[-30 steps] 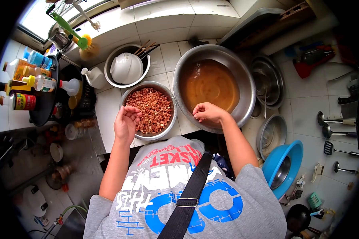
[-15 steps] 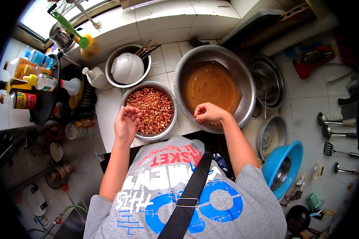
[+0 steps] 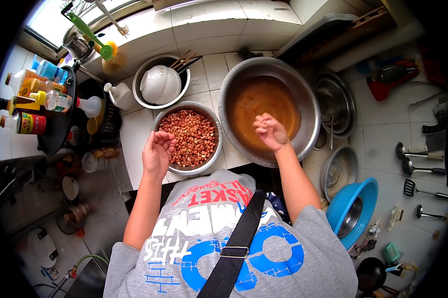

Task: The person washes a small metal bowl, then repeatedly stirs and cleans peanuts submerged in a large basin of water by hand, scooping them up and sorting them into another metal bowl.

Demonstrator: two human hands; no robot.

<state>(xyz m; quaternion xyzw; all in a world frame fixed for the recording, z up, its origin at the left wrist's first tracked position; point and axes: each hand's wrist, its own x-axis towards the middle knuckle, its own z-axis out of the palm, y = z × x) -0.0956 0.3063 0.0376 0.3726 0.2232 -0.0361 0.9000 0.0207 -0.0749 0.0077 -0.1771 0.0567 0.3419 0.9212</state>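
Observation:
A steel bowl (image 3: 219, 130) full of reddish-brown peanuts (image 3: 191, 139) stands on the tiled counter in front of me. At its near left rim is my left hand (image 3: 159, 151), palm turned inward, fingers loosely bent and apart, with nothing visible in it. To the right stands a large steel basin (image 3: 309, 116) with brownish water (image 3: 263, 99) in it. Over the near part of this basin my right hand (image 3: 271, 133) is raised above the water, its fingers curled in. Whatever its fingers may hold is hidden.
Behind the peanuts, a steel pot (image 3: 140, 94) holds a white bowl (image 3: 160, 85) and chopsticks. A white bottle (image 3: 120, 96) stands left of it, beside a black rack (image 3: 60, 141) of sauce bottles. Steel basins (image 3: 339, 171) and a blue basin (image 3: 368, 206) are at right. Ladles (image 3: 422, 170) hang on the wall.
My right hand has moved from the basin's near rim forward and slightly right over the water, fingers now pointing up. My left hand stays in place.

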